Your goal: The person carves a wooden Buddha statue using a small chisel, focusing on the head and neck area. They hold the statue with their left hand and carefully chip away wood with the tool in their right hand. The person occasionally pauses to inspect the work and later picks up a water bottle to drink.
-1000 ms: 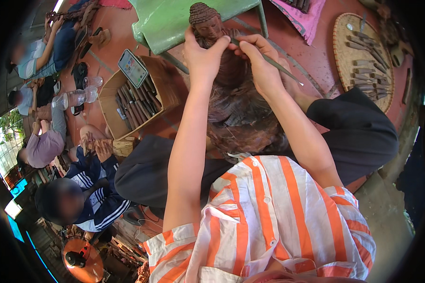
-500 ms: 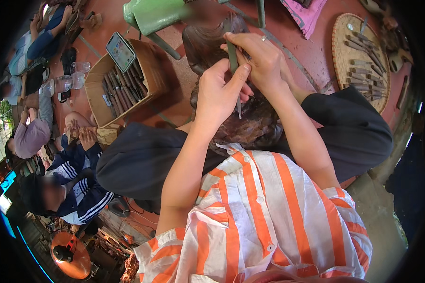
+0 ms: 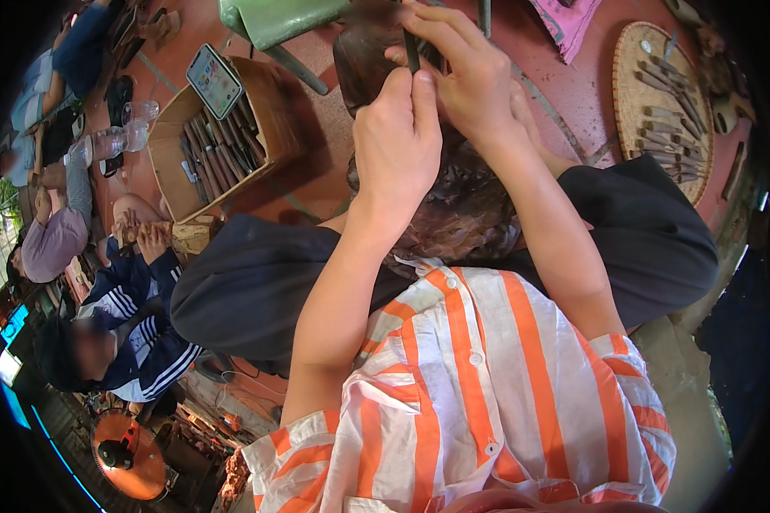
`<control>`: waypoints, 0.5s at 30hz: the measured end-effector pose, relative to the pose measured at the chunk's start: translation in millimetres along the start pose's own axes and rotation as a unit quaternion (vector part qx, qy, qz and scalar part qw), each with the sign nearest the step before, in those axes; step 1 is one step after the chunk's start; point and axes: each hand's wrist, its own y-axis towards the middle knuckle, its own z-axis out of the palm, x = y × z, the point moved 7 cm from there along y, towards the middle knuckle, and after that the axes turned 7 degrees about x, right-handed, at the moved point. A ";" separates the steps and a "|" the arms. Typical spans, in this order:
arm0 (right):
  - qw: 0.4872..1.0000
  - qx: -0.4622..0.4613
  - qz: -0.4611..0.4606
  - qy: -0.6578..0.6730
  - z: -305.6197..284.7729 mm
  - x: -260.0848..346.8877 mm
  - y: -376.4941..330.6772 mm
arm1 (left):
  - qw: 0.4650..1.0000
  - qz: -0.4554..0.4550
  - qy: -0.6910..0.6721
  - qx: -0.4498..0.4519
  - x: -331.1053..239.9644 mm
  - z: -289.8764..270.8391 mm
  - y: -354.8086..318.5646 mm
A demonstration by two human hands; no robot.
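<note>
Before me, between my legs, stands a dark brown carved wooden piece (image 3: 458, 201) with a rippled surface. Above it, my left hand (image 3: 396, 137) is closed around a slim, dark, flat-sided tool (image 3: 411, 51); its lower end is hidden by the fist. My right hand (image 3: 470, 81) grips the same tool higher up, its index finger bent over the top end and its other fingers close behind. What kind of tool it is does not show clearly. Both hands cover part of the carving's upper portion.
To the left, a cardboard box (image 3: 167, 175) holds several wooden-handled tools, with a phone (image 3: 215, 81) on its rim. A round woven tray (image 3: 629, 111) at right carries more tools. A green plastic stool (image 3: 295, 26) stands ahead. Another person (image 3: 137, 299) sits at left near plastic bottles (image 3: 103, 147).
Both hands have moved away from me along the carving, taking the tool with them. Its thin lower tip, seen below my left hand before, is now hidden.
</note>
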 end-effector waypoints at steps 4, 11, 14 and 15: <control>0.994 0.075 0.074 0.034 5.6 1.7 -14.0 | 0.999 -0.028 -0.026 0.009 11.6 5.6 -10.3; 0.996 0.048 0.061 0.042 4.9 1.9 -5.7 | 0.998 -0.035 -0.036 0.024 5.7 -1.5 -6.2; 0.991 0.073 0.102 0.051 1.7 7.2 -0.9 | 0.997 -0.034 -0.050 0.037 -2.2 -6.4 -4.8; 0.993 0.055 0.090 0.050 2.0 5.4 2.6 | 0.998 -0.028 -0.042 0.043 -5.2 -9.9 -1.2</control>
